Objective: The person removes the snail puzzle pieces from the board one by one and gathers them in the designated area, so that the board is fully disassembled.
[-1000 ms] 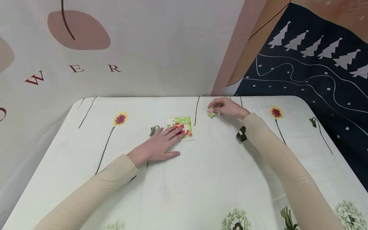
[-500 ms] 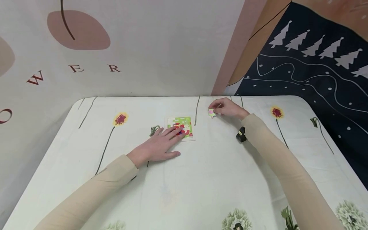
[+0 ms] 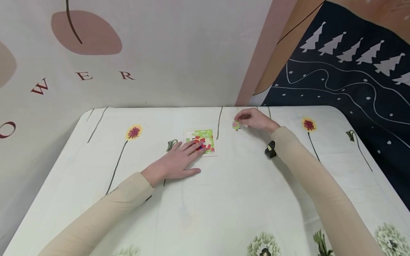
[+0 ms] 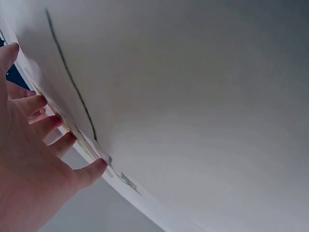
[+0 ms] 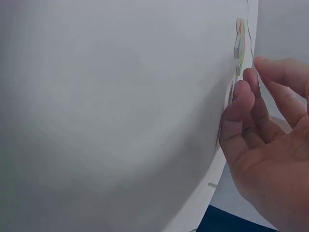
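In the head view a small square puzzle picture (image 3: pixel 209 137), green with red figures, lies flat within a pale border on the cloth-covered table. My left hand (image 3: pixel 177 161) rests with spread fingers across its lower left part, hiding some of it. To the right, my right hand (image 3: pixel 254 120) has its thumb and fingers curled at a small green puzzle piece (image 3: pixel 236 125) with a pink spot. The left wrist view shows the left hand (image 4: pixel 43 150) with fingertips down on a thin edge. In the right wrist view the right hand (image 5: pixel 270 130) is beside a thin coloured piece (image 5: pixel 240 43).
A white cloth (image 3: pixel 224 199) printed with flowers and stems covers the table. A small black object (image 3: pixel 270 150) is by the right wrist. Behind the table hang a pale printed cloth (image 3: pixel 192 53) and a dark one with white trees (image 3: pixel 346 76).
The small green piece has turned at the right fingertips and shifted slightly right, with the right hand moving slightly right too. My left hand has stayed on the picture.
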Action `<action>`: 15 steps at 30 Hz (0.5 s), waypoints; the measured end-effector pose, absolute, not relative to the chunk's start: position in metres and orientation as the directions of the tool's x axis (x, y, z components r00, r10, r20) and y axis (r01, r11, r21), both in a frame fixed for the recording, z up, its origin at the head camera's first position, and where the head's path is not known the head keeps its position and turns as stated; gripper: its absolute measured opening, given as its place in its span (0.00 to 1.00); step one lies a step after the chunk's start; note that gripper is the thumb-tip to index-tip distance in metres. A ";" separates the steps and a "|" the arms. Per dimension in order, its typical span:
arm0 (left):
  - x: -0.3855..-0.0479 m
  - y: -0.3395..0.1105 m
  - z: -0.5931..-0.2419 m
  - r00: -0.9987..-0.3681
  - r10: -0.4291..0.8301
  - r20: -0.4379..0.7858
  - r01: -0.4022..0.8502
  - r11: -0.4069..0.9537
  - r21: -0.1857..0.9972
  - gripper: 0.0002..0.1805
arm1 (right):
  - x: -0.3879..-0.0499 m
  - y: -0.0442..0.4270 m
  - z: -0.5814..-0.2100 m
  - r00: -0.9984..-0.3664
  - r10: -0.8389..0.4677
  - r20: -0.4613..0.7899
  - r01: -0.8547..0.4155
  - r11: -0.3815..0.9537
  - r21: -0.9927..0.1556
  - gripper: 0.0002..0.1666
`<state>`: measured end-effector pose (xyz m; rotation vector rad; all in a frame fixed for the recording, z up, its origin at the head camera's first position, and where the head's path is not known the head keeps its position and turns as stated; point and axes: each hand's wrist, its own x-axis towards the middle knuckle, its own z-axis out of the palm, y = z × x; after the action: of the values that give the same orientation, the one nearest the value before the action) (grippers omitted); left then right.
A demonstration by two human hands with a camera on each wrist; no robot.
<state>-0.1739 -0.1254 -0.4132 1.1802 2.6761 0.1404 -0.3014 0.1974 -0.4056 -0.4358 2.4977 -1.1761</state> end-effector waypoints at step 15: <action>-0.180 -0.119 -0.408 -0.616 0.781 -0.100 0.749 0.620 0.234 0.38 | -0.294 0.202 -0.392 -0.896 -0.405 -0.181 -0.109 0.596 -0.796 0.16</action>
<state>-0.1804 -0.1192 -0.4083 1.2663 2.6508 0.2515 -0.2943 0.2022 -0.3922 -0.4158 2.4833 -1.2043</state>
